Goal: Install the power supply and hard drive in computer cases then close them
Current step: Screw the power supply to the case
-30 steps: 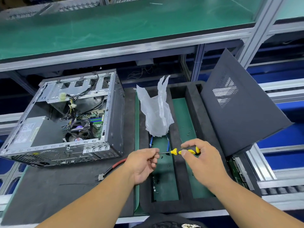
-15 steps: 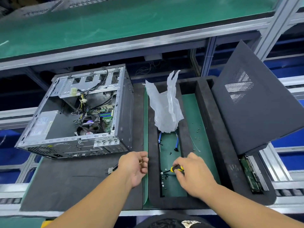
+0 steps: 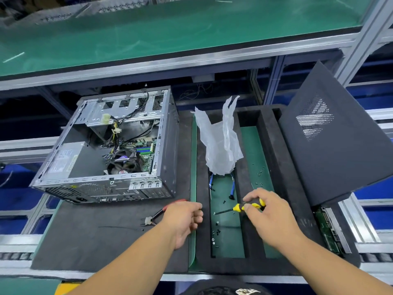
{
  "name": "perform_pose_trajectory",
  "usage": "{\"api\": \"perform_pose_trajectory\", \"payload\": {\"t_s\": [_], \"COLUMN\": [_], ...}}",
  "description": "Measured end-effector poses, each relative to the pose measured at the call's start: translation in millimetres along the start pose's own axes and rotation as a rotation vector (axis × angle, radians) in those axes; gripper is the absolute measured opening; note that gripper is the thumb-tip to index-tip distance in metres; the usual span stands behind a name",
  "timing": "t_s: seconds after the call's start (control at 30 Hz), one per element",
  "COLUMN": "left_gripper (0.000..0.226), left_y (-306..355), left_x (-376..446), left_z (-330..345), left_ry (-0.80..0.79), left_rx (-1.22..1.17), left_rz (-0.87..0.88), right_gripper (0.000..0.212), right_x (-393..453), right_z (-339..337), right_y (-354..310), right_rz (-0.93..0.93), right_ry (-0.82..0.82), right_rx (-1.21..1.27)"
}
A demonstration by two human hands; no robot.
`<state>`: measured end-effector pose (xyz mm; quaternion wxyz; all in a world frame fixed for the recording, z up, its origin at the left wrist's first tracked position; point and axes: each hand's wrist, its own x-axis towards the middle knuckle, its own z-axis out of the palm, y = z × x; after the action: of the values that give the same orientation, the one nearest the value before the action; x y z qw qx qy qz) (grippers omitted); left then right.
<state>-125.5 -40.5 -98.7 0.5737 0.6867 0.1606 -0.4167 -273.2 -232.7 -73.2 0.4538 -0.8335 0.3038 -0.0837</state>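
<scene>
Right now the right hand [image 3: 274, 218] pinches the screwdriver [image 3: 248, 206], tip low over the tray [image 3: 202, 209], probably to lift a screw [image 3: 217, 223]. Curled loosely, the left hand [image 3: 182, 218] seems empty. The case [image 3: 110, 150] lies open alongside, the drive [image 3: 328, 231] waiting beneath the panel [image 3: 331, 141].

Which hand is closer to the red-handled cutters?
Left. The left hand hovers right beside the cutters, over their handles. The right hand is farther right, gripping the screwdriver over the foam tray.
</scene>
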Motion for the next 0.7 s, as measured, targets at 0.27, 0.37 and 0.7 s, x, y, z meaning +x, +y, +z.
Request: {"api": "perform_pose_trajectory", "payload": {"t_s": [0.27, 0.37, 0.7], "left_gripper": [0.017, 0.011, 0.021], "left_y": [20.5, 29.4, 61.2], "left_x": [-13.6, -21.0, -76.1], "left_z": [12.2, 8.6, -64.9], "left_ry": [-0.240, -0.263, -0.360], "left_rx": [-0.222, -0.277, -0.446], "left_rz": [-0.022, -0.002, 0.153], "right_gripper": [0.020, 0.017, 0.019], "right_x": [-3.1, -5.7, -31.5], "right_z": [-20.0, -16.6, 29.1], "right_y": [-34.7, -43.2, -102.9], "right_rz": [0.083, 0.085, 0.139], "right_ry": [0.088, 0.120, 0.019], "right_rx": [0.345, 0.383, 0.785]}}
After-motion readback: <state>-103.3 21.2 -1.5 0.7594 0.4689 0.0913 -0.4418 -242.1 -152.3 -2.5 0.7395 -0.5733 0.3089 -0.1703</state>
